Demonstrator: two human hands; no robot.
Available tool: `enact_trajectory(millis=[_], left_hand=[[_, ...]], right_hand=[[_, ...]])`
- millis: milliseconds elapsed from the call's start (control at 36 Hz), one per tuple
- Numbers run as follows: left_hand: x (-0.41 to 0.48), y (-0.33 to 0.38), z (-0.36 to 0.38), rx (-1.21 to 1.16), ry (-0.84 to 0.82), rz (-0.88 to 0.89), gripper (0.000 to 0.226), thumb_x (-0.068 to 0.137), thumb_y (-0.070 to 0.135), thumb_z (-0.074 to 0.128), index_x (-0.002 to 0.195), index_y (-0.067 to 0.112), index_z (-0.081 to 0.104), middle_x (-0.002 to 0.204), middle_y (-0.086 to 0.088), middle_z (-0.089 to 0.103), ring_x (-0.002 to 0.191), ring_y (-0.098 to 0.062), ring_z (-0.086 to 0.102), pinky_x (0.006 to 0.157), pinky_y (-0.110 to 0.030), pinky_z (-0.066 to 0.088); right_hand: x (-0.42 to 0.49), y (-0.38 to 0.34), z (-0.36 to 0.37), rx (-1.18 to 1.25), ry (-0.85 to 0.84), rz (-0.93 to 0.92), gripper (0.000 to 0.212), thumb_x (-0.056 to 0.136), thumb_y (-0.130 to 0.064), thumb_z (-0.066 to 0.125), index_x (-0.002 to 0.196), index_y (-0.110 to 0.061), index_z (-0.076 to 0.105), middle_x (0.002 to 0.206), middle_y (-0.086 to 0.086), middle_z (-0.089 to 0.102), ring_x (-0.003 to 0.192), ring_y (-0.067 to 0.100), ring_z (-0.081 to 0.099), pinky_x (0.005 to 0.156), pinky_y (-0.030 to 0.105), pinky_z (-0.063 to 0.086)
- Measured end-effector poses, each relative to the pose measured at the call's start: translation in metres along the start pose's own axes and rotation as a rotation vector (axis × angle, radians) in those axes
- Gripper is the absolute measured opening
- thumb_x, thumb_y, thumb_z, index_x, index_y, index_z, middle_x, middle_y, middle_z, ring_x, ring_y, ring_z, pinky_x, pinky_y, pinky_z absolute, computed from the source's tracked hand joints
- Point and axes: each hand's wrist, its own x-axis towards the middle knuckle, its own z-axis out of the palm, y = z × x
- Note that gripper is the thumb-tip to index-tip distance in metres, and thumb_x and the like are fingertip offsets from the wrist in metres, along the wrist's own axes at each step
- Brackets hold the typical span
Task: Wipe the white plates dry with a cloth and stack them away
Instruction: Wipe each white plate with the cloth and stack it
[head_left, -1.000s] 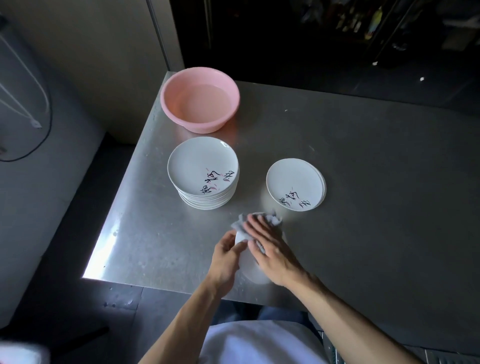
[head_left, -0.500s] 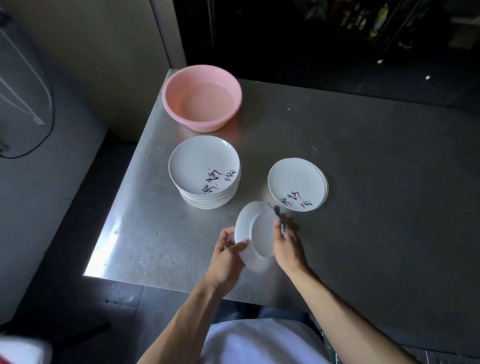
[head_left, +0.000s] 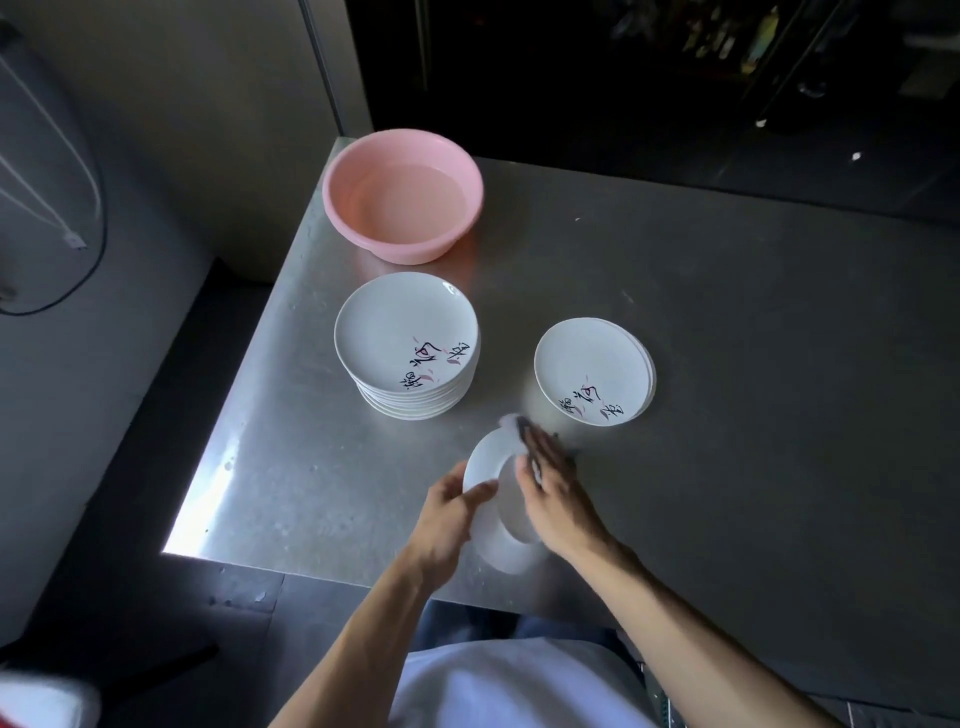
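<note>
My left hand grips the left rim of a white plate, held tilted on edge above the table's front edge. My right hand lies with straight fingers against the plate's inner face, pressing a grey cloth on it; only a blurred corner of the cloth shows past the fingertips. A tall stack of white plates with black and pink brush marks stands to the left. A low stack of the same plates sits to the right of it.
A pink plastic basin holding water stands at the table's back left corner. The steel table stretches bare to the right. Its left edge drops to a dark floor beside a wall with hanging cables.
The cloth went from the plate's near side to its inner face. The plate tipped more upright, and my right hand has slid up across it.
</note>
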Motion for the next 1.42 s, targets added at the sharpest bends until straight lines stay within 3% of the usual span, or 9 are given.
enact_trajectory(millis=[139,333,472,583,750,917,1139,1278,1417], left_hand=[[0.001,-0.004,-0.004,-0.001,0.006,0.025,0.026,0.085,0.016,0.074,0.108,0.004,0.076,0.101,-0.020,0.076,0.084,-0.028,0.071,0.071,-0.036,0.058],[0.003,-0.010,0.008,-0.301,0.050,0.015,0.033,0.075,0.006,0.067,0.106,0.010,0.057,0.103,-0.018,0.067,0.085,-0.027,0.069,0.069,-0.041,0.059],[0.008,0.001,0.008,-0.105,0.013,-0.008,0.044,0.081,0.026,0.060,0.123,0.029,0.069,0.115,-0.004,0.075,0.095,-0.014,0.072,0.079,-0.036,0.057],[0.002,-0.004,0.008,-0.012,0.015,0.010,0.022,0.090,0.031,0.063,0.100,0.022,0.080,0.099,-0.006,0.079,0.089,-0.020,0.072,0.072,-0.030,0.060],[0.002,-0.003,0.005,0.000,-0.031,0.008,0.026,0.107,0.020,0.057,0.127,0.022,0.073,0.119,-0.005,0.077,0.102,-0.017,0.073,0.079,-0.036,0.061],[0.003,-0.006,0.000,0.000,-0.012,0.015,0.021,0.098,0.018,0.063,0.114,0.013,0.077,0.115,-0.016,0.077,0.104,-0.030,0.074,0.086,-0.048,0.063],[0.015,0.003,0.006,-0.223,0.090,-0.049,0.015,0.105,0.013,0.056,0.104,0.009,0.071,0.099,-0.014,0.077,0.083,-0.021,0.075,0.067,-0.033,0.061],[0.023,0.011,0.010,-0.323,0.066,-0.041,0.025,0.105,0.006,0.049,0.127,-0.002,0.060,0.114,-0.023,0.072,0.091,-0.025,0.073,0.079,-0.038,0.060],[0.026,0.016,0.016,-0.539,0.099,-0.102,0.051,0.104,0.001,0.053,0.149,0.021,0.041,0.116,-0.016,0.076,0.088,-0.025,0.077,0.071,-0.038,0.064]], right_hand=[[-0.020,-0.001,-0.004,-0.022,-0.093,-0.436,0.052,0.106,-0.037,0.037,0.153,-0.014,0.036,0.163,-0.005,0.023,0.154,0.016,0.012,0.125,0.038,0.014],[0.005,-0.002,-0.009,0.236,0.079,0.237,0.045,0.109,-0.030,0.025,0.154,-0.033,0.033,0.158,-0.001,0.038,0.148,0.022,0.030,0.121,0.048,0.022],[-0.001,-0.019,-0.007,0.154,0.065,-0.176,0.046,0.109,-0.031,0.023,0.153,-0.037,0.034,0.157,-0.019,0.032,0.148,0.006,0.025,0.122,0.026,0.017],[-0.004,-0.011,-0.003,0.023,-0.049,-0.394,0.046,0.106,-0.031,0.036,0.149,-0.016,0.046,0.159,-0.001,0.037,0.151,0.015,0.022,0.124,0.036,0.014],[0.015,0.006,-0.006,-0.094,0.084,0.092,0.048,0.107,-0.030,0.028,0.154,-0.021,0.036,0.159,-0.001,0.037,0.149,0.020,0.028,0.122,0.042,0.021],[-0.015,-0.001,-0.003,-0.087,-0.135,-0.360,0.053,0.106,-0.039,0.036,0.152,-0.013,0.039,0.163,-0.002,0.025,0.154,0.014,0.010,0.124,0.028,0.007],[-0.023,0.013,-0.005,-0.160,0.023,-0.070,0.052,0.105,-0.032,0.043,0.152,-0.011,0.038,0.161,0.004,0.032,0.151,0.015,0.023,0.124,0.034,0.012],[-0.036,0.006,-0.022,-0.247,0.063,-0.338,0.061,0.099,-0.044,0.042,0.145,-0.004,0.048,0.149,0.011,0.050,0.140,0.023,0.043,0.119,0.036,0.025],[-0.031,0.012,-0.035,-0.415,0.168,-0.477,0.055,0.098,-0.041,0.051,0.140,-0.007,0.054,0.132,0.005,0.062,0.118,0.026,0.061,0.098,0.042,0.050]])
